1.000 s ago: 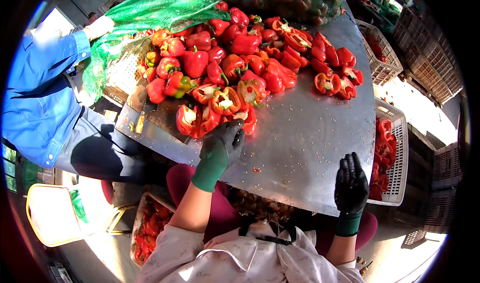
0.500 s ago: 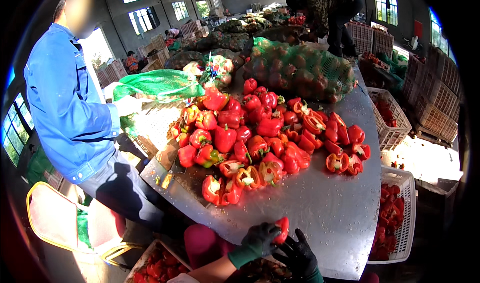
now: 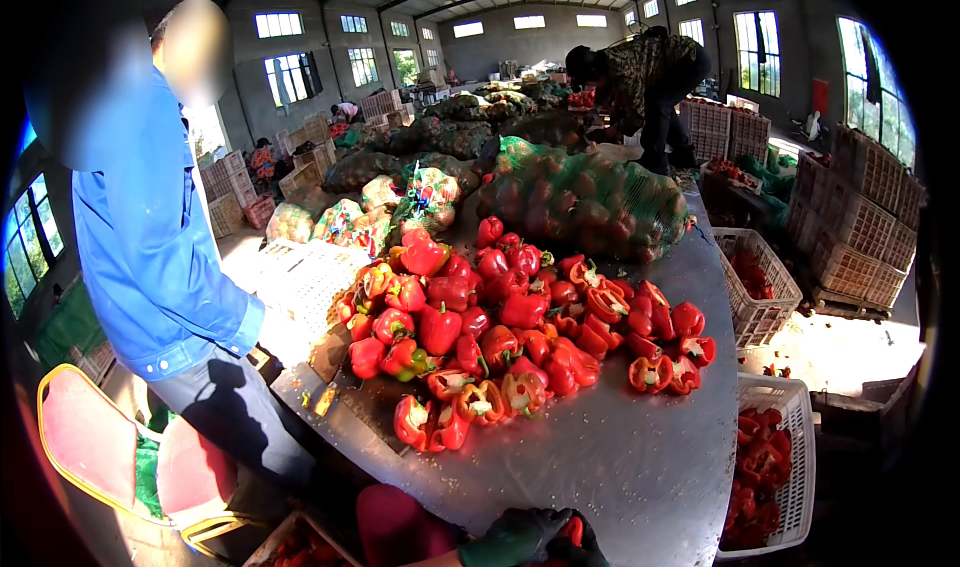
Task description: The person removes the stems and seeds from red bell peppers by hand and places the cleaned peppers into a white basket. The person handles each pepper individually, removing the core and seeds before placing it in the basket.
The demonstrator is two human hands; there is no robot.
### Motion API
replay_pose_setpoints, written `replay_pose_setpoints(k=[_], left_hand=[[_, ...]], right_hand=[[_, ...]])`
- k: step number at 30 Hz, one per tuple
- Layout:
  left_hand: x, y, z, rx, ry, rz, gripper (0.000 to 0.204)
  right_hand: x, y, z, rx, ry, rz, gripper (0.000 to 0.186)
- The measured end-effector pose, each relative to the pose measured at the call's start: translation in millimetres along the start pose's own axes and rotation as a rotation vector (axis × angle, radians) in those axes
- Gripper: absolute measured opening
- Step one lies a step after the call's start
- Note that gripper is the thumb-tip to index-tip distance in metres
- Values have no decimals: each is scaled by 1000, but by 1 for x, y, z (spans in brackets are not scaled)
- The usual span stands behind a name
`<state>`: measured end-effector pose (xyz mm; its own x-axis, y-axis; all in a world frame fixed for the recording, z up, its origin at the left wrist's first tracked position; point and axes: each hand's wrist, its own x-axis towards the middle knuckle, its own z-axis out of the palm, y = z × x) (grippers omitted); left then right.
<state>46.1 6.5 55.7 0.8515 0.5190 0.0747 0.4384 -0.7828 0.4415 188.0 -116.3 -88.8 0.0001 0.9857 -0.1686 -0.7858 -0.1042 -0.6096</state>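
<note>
At the lower edge, my left hand (image 3: pixel 522 538), in a dark glove with a green cuff, closes on a red bell pepper piece (image 3: pixel 573 531). My right hand (image 3: pixel 588 551), gloved in black, grips the same piece from the other side; the frame edge cuts off much of it. Both hands are at the near edge of a metal table (image 3: pixel 600 457). Beyond them lies a heap of red bell peppers (image 3: pixel 440 329), some whole and some cut open. Cut halves (image 3: pixel 652 374) lie at the heap's right and near sides.
A person in a blue jacket (image 3: pixel 165 237) stands left, beside a pink chair (image 3: pixel 90 437). Green mesh sacks of peppers (image 3: pixel 585 202) lie behind the heap. White crates (image 3: pixel 800 467) with cut peppers stand along the right side. Another person (image 3: pixel 650 82) bends over farther back.
The view has tilted up, so my hands sit lower in frame. My right hand's spread fingers have closed around the pepper piece. The green net held by the person in blue is out of sight.
</note>
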Motion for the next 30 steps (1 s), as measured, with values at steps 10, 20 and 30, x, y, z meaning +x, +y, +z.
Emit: replay_pose_setpoints(k=[10, 20, 30], left_hand=[[27, 26, -51, -166, -368, -144, 34], [6, -29, -2, 253, -36, 48, 30], [-15, -47, 0, -77, -29, -25, 24]], right_hand=[[1, -28, 57, -176, -6, -208, 64], [-5, -11, 48, -553, 195, -248, 51], [-17, -46, 88, -1004, 250, -119, 49]])
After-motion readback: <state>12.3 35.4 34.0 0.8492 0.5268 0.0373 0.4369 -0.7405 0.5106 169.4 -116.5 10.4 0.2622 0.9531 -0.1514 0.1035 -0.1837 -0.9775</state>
